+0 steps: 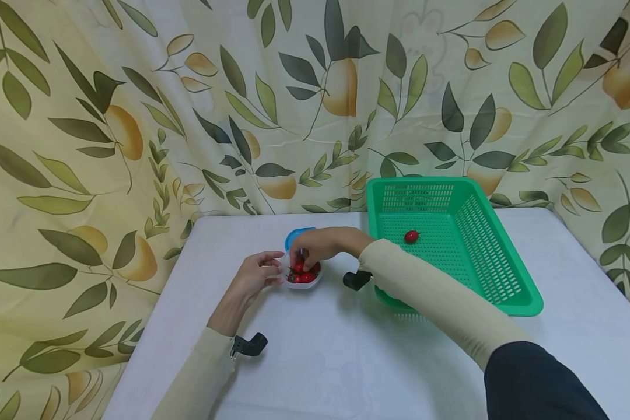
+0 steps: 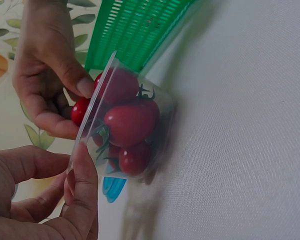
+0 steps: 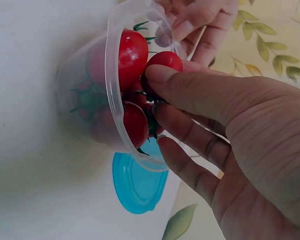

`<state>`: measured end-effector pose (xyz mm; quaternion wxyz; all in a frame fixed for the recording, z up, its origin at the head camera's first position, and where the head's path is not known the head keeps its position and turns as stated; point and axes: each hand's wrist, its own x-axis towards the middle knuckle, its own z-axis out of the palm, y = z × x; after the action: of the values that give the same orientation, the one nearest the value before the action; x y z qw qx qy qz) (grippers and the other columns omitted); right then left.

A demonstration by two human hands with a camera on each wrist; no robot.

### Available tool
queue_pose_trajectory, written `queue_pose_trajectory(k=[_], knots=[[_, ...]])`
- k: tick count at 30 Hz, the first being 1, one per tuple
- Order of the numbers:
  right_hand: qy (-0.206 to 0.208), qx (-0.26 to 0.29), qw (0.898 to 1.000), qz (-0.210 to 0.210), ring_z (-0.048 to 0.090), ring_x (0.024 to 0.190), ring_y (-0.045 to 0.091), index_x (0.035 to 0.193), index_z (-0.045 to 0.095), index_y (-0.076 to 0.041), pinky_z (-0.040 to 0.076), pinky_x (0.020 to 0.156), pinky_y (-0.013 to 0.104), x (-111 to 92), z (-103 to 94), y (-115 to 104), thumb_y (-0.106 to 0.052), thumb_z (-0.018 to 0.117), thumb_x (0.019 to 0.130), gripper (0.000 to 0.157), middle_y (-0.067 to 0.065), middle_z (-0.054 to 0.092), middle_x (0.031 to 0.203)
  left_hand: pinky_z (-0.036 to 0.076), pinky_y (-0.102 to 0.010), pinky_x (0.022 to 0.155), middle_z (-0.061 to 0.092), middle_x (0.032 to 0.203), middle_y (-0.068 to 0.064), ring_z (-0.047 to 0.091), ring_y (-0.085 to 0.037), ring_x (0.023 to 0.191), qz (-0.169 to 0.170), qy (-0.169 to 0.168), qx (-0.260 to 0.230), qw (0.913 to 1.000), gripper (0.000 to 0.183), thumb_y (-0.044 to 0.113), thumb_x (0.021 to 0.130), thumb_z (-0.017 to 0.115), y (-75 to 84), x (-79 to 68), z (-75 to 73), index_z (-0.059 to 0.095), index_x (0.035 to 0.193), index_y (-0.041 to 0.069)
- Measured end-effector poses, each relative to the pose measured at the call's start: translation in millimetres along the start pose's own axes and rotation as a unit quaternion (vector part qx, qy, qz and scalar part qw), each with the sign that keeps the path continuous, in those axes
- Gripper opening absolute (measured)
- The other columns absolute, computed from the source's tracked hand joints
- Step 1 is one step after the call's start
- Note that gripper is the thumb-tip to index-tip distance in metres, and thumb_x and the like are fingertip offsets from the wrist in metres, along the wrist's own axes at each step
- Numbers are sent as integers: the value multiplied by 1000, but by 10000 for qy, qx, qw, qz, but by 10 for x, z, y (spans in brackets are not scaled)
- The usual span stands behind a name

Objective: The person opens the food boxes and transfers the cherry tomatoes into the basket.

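A small clear plastic container [image 1: 305, 286] with red cherry tomatoes [image 2: 130, 124] inside stands on the table, several of them with green stems. My left hand [image 1: 250, 279] pinches the container's rim between thumb and fingers on its left side. Over the opening, my right hand [image 1: 322, 242] pinches one cherry tomato [image 3: 167, 61] between thumb and fingers, right at the top of the heap. Behind the container lies a round blue lid [image 3: 135, 187], partly hidden by the right hand in the head view.
To the right stands a green perforated plastic basket [image 1: 522, 297], with a single cherry tomato [image 1: 411, 237] on its floor. My right forearm crosses over its near left corner. A white cloth [image 1: 315, 361] covers the table, and a leaf-patterned curtain [image 1: 304, 146] hangs behind.
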<state>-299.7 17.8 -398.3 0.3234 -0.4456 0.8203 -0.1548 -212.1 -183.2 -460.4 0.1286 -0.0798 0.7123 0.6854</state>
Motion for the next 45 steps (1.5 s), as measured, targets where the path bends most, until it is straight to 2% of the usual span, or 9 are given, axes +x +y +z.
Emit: queue_pose_trajectory(k=[11,24,35,42,45], knots=[[164,96,9994,-283,58,108,15,119,70,-18,55,92,27,-90,-73,-25,-16,71,96,22,-5,66,113,61,-27,74,52,107,-13,58,-20,90,-45,25,25,10000,46,-8,93,60,6,-14,9,58,138,-1],[349,726,9955,-493,66,109,17,119,70,-12,58,90,28,-250,-141,-15,-11,73,93,26,-2,68,117,61,-26,75,53,108,-13,58,-21,90,-18,-10,38,10000,44,-7,94,61,7,-15,2,59,137,0],[392,781,9946,-563,65,109,16,115,70,-15,57,92,29,-366,-181,1,-8,72,92,24,-3,69,115,61,-25,75,52,110,-15,58,-21,90,-48,28,83,9999,45,-6,94,61,7,-20,7,58,139,0],[302,742,9953,-552,65,109,14,118,70,-12,56,96,30,-490,-197,-35,-10,73,92,26,-6,69,115,61,-25,75,53,109,-13,58,-21,90,-137,63,62,9999,46,-5,94,62,15,-20,10,58,139,0],[313,763,9947,-608,65,110,15,119,70,-10,55,100,32,-542,-204,-35,-10,73,92,27,-3,69,119,61,-26,76,53,108,-13,59,-21,90,-136,75,58,9999,45,-5,94,63,14,-20,9,58,139,0]])
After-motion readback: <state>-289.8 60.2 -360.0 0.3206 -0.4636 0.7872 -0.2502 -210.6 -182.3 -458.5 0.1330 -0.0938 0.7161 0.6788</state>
